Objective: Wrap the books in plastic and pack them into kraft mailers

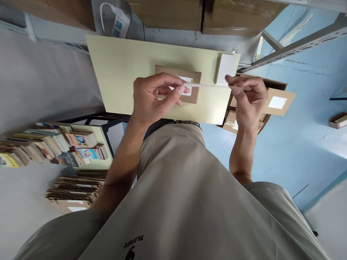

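A thin white strip (208, 85) stretches level between my two hands above the table. It may be a sheet or tape seen edge-on; I cannot tell which. My left hand (157, 94) pinches its left end between thumb and fingers. At the other end, my right hand (251, 97) is closed on it, its fingertips slightly blurred. Below the strip, a flat brown cardboard parcel (178, 70) with a white label (187, 92) lies on the pale yellow tabletop (121, 72), partly hidden by my left hand. A white flat box (225, 68) rests near the table's right edge.
Large cardboard boxes (168, 14) stand behind the table, beside a white power strip (120, 25). Open cartons (282, 101) sit at the right by a metal shelf frame (298, 45). At the left are rows of books (46, 142) and stacked flattened cardboard (74, 187).
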Motion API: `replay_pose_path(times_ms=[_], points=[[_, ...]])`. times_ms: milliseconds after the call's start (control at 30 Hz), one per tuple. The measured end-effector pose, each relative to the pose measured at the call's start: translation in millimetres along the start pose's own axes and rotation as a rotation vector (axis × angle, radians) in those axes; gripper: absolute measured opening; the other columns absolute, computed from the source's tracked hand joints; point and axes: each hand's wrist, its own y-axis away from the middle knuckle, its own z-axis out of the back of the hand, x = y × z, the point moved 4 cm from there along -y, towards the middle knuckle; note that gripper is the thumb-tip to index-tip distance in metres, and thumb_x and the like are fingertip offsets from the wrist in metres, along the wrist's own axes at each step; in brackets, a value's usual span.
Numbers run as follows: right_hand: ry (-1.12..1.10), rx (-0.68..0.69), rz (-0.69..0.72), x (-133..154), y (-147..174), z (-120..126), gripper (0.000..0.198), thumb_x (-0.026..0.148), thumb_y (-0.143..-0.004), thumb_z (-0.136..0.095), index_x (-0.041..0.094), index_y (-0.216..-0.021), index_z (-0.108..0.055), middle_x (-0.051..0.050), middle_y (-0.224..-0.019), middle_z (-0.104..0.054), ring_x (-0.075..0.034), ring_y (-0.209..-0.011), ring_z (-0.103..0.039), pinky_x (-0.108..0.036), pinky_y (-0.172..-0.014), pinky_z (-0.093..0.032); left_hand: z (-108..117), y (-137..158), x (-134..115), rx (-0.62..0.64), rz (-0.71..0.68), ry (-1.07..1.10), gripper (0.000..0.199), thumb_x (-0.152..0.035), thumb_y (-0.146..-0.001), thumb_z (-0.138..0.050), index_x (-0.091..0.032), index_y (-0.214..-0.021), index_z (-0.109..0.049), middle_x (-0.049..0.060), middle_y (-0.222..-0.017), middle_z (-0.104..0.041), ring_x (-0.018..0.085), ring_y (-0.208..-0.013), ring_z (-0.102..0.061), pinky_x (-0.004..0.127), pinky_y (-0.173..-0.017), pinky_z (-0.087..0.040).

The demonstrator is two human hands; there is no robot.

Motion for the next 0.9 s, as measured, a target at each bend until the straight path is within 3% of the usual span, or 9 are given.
replay_pose_path(times_ms=[133, 267, 367, 433, 500, 600, 767, 833, 900], points=[[0.227, 0.042, 0.045, 12, 1, -3, 0.032, 0.080, -0.090, -0.093, 0.051, -0.097, -0.082, 0.001, -0.152, -0.084, -0.047, -0.165, -0.064, -0.069, -0.100, -0.070, 4, 13, -8, -0.029, 0.000, -0.028, 0.010, -0.039, -0.107, -0.086, -0.036, -0.107, -0.096, -0.005, -0.094, -0.086, 0.016, -0.072, -0.085, 0.035, -0.073, -0.079], [0.275, 0.007, 0.058, 17, 0, -4, 0.024, 0.071, -0.090, -0.095, 0.051, -0.092, -0.081, 0.002, -0.153, -0.082, -0.047, -0.163, -0.065, -0.071, -0.097, -0.070, 6, 17, -6, -0.007, 0.038, -0.026, 0.019, -0.053, -0.104, -0.088, -0.036, -0.111, -0.095, -0.003, -0.089, -0.079, 0.018, -0.073, -0.084, 0.037, -0.074, -0.079], [0.132, -0.045, 0.122, 21, 3, -1, 0.041, 0.080, -0.096, -0.083, 0.043, -0.082, -0.073, -0.005, -0.137, -0.086, -0.046, -0.145, -0.076, -0.068, -0.098, -0.069, 5, 18, -9, 0.017, 0.051, -0.009, 0.020, -0.052, -0.100, -0.092, -0.036, -0.112, -0.094, -0.003, -0.093, -0.079, 0.018, -0.075, -0.085, 0.038, -0.074, -0.078], [-0.027, -0.092, 0.161, 23, 7, 3, 0.048, 0.079, -0.095, -0.085, 0.039, -0.076, -0.067, -0.008, -0.113, -0.087, -0.043, -0.116, -0.083, -0.065, -0.097, -0.068, 4, 19, -12, 0.034, 0.048, 0.043, 0.014, -0.039, -0.098, -0.093, -0.035, -0.112, -0.095, -0.003, -0.096, -0.081, 0.017, -0.074, -0.084, 0.037, -0.075, -0.078], [-0.039, -0.130, 0.109, 20, 11, 7, 0.050, 0.081, -0.093, -0.087, 0.038, -0.076, -0.069, -0.009, -0.097, -0.083, -0.041, -0.098, -0.080, -0.063, -0.093, -0.068, 3, 19, -13, 0.050, 0.036, 0.106, 0.016, -0.026, -0.096, -0.092, -0.033, -0.110, -0.096, -0.003, -0.097, -0.083, 0.015, -0.071, -0.081, 0.035, -0.074, -0.077], [0.026, -0.132, 0.014, 16, 16, 9, 0.056, 0.094, -0.094, -0.074, 0.039, -0.087, -0.079, -0.011, -0.097, -0.080, -0.041, -0.102, -0.079, -0.060, -0.090, -0.067, 3, 20, -9, 0.059, 0.055, 0.117, 0.009, -0.028, -0.097, -0.095, -0.030, -0.106, -0.095, -0.002, -0.096, -0.081, 0.014, -0.070, -0.080, 0.034, -0.072, -0.076], [-0.030, -0.102, 0.103, 13, 19, -1, 0.049, 0.090, -0.090, -0.086, 0.042, -0.103, -0.087, -0.005, -0.100, -0.081, -0.033, -0.094, -0.077, -0.050, -0.082, -0.066, 6, 21, 3, 0.034, 0.013, 0.205, 0.012, -0.032, -0.097, -0.102, -0.027, -0.104, -0.093, -0.001, -0.093, -0.080, 0.014, -0.065, -0.077, 0.030, -0.065, -0.074], [0.000, -0.090, 0.121, 8, 19, -6, 0.054, 0.092, -0.091, -0.088, 0.041, -0.108, -0.086, -0.004, -0.098, -0.078, -0.030, -0.088, -0.073, -0.048, -0.077, -0.064, 8, 22, 4, 0.034, -0.048, 0.246, 0.014, -0.033, -0.098, -0.102, -0.025, -0.106, -0.094, 0.000, -0.095, -0.082, 0.013, -0.064, -0.076, 0.028, -0.063, -0.074], [0.018, -0.044, 0.143, 3, 18, -14, 0.060, 0.095, -0.095, -0.084, 0.038, -0.114, -0.083, -0.006, -0.103, -0.078, -0.030, -0.094, -0.073, -0.048, -0.082, -0.066, 10, 23, 4, 0.041, -0.088, 0.270, 0.021, -0.034, -0.098, -0.104, -0.024, -0.113, -0.094, 0.000, -0.096, -0.083, 0.012, -0.065, -0.075, 0.026, -0.061, -0.073]])
